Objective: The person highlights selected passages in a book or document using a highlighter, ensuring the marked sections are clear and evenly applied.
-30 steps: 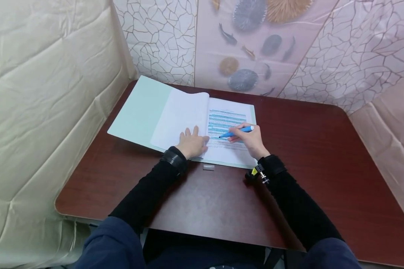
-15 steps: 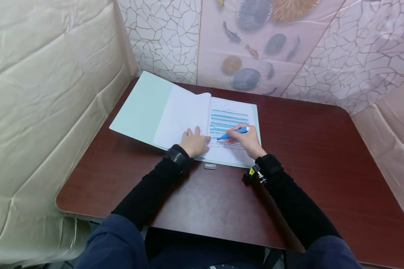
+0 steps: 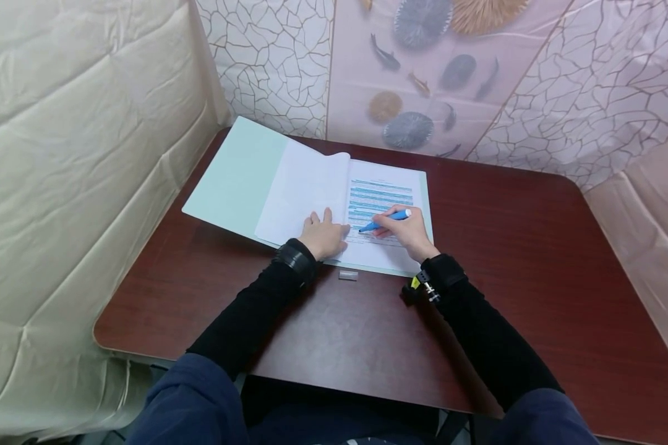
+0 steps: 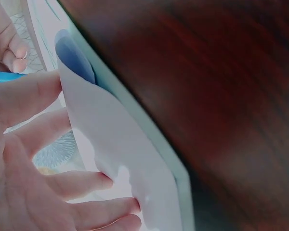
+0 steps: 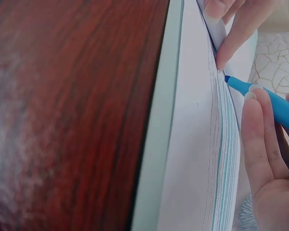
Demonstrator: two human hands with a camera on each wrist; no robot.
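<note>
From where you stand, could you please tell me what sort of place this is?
Probably a makeshift desk nook: a reddish-brown table bearing an open folder, a crack-patterned covering behind it, and creased cream sheeting on the left.

Clock hours read from the middle of the head view.

Desk [image 3: 540,259]: reddish-brown wood-grain top, rounded corners, spreading from centre to every hour except 12.
Rectangular piece [image 3: 348,275]: small, greyish, lying flat on the desk at 6 o'clock; material unclear.
Fabric sheet [image 3: 89,198]: cream, creased, hanging at 9 o'clock.
Second drape [image 3: 646,228]: beige-pink, folded, 3 o'clock.
Backdrop [image 3: 267,68]: white, brownish crackle pattern, at 11 and 2 o'clock.
Printed panel [image 3: 434,102]: pale pink, between crackle areas, 12 to 1 o'clock; grey and tan rounds, fish-like shapes.
</note>
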